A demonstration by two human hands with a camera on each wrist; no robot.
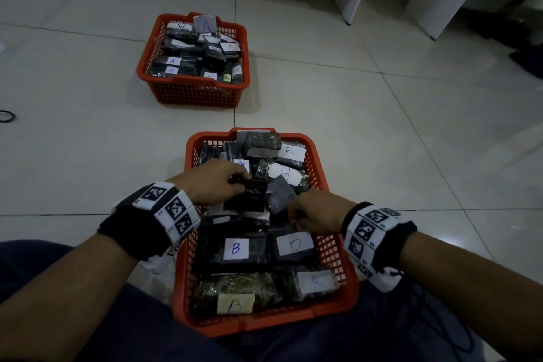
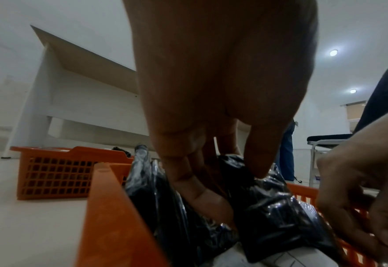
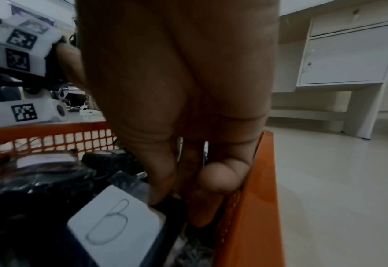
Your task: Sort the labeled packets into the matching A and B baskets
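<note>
Both hands down in near B basket [image 1: 188, 153]. Left hand [image 1: 211, 182] pinching black packet [image 1: 246, 195], label hidden, so flip it before choosing. Right hand [image 1: 316, 211] fingers curled on packet edge. A basket [image 1: 147, 67] well away.

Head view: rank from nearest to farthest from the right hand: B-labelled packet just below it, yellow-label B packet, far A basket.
1. The white-label B packet, right beside the right hand, just toward the person.
2. The yellow-label B packet, at the near basket's front edge, by the person's lap.
3. The A basket, out on the floor, up and left.
</note>
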